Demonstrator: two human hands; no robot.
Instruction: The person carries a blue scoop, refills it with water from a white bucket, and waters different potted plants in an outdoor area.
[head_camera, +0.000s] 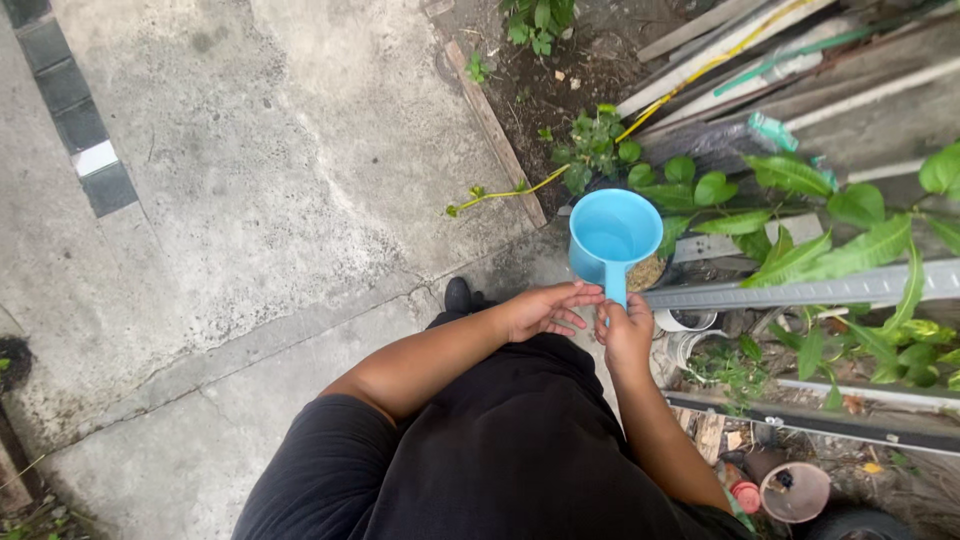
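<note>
Concrete yard, right hand grip clenched on blue dipper handle, left hand released, fingertips touching handle

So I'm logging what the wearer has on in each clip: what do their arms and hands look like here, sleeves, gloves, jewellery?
Both forearms are bare, and the left hand and right hand wear no gloves. No ring, watch or bracelet shows. A short black sleeve covers the left upper arm, part of a loose black top; the right arm's sleeve is mostly out of sight at the frame's lower edge.
</note>
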